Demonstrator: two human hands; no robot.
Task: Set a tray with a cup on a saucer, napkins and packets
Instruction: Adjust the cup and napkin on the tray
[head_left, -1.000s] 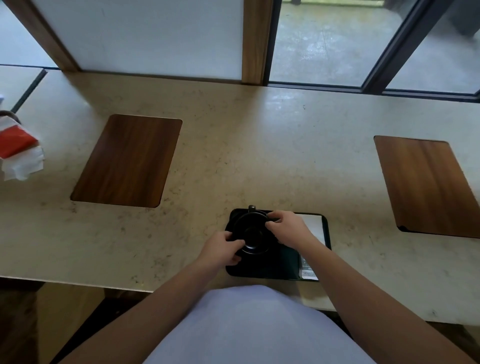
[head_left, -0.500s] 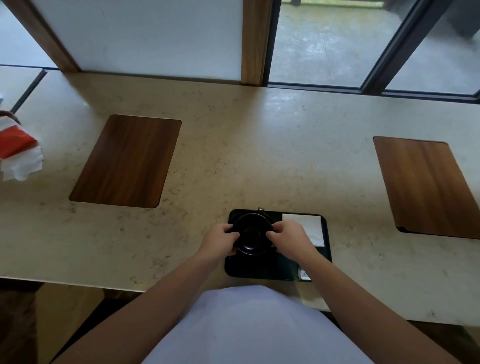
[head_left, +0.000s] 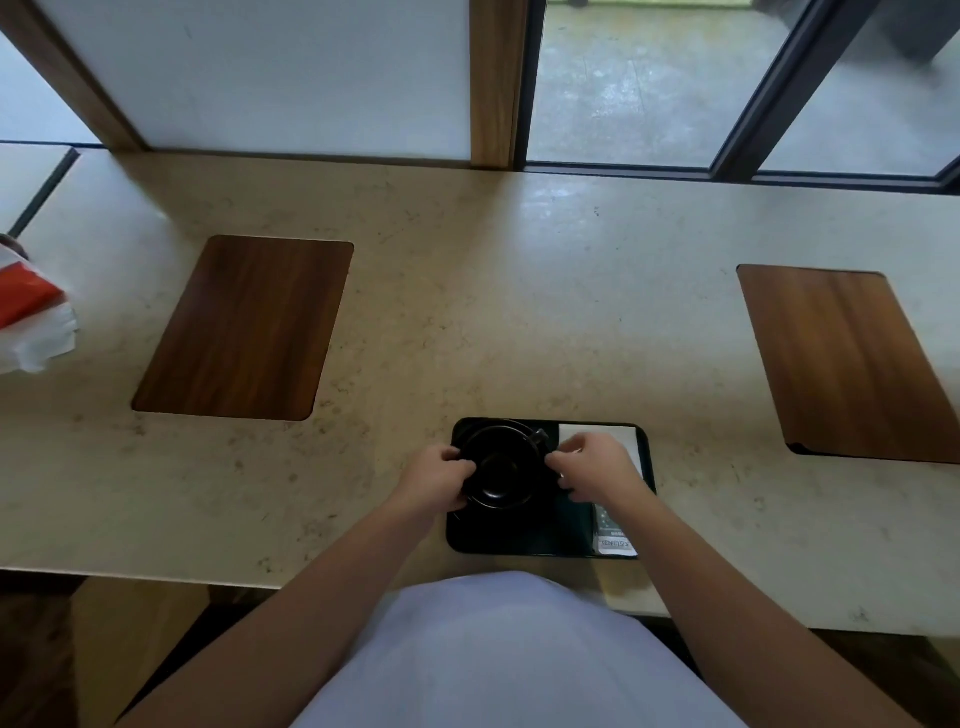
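Black is the colour of the tray (head_left: 519, 540), and it sits near the front edge of the pale stone counter (head_left: 493, 312). A black cup (head_left: 501, 470) stands on the left part of the tray, with a dark saucer (head_left: 480, 427) under it, hard to see. The left hand (head_left: 439, 480) grips the cup's left side with curled fingers. The right hand (head_left: 595, 467) grips the right side the same way. A white napkin (head_left: 618, 439) lies flat on the tray's right part, partly under the right hand. A printed packet (head_left: 613, 535) lies at the tray's near right corner. Two brown wooden boards (head_left: 244, 327) (head_left: 841, 364) rest on the counter, one far to each side.
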